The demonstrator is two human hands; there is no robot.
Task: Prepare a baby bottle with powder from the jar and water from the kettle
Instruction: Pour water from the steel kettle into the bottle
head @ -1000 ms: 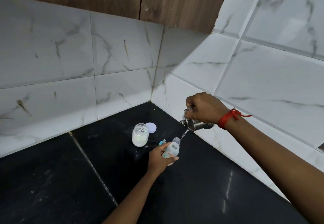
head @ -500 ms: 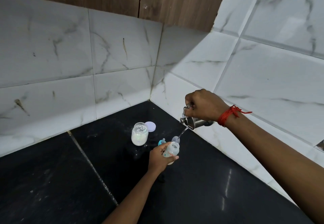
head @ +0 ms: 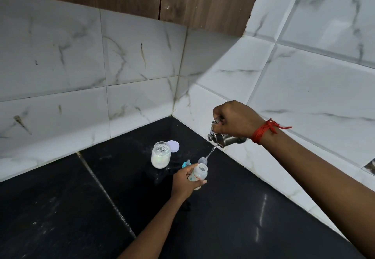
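My left hand [head: 183, 181] grips a small clear baby bottle [head: 199, 175], open at the top and tilted slightly right, just above the black counter. My right hand [head: 236, 119] holds a small steel kettle [head: 221, 139] tipped to the left, above and right of the bottle. A thin stream of water [head: 211, 153] falls from its spout toward the bottle's mouth. An open glass jar [head: 160, 155] with white powder stands left of the bottle. The bottle's blue teat ring [head: 185, 164] and clear cap [head: 202, 160] lie behind the bottle.
The jar's pale round lid [head: 173, 146] lies flat behind the jar. The black counter [head: 81, 208] runs into a corner of white marble tiles [head: 142, 60], with a wall close on the right. Wooden cabinets hang above. A red thread is tied round my right wrist.
Both hands keep nearly the same pose. The kettle stays tipped and water keeps running toward the bottle.
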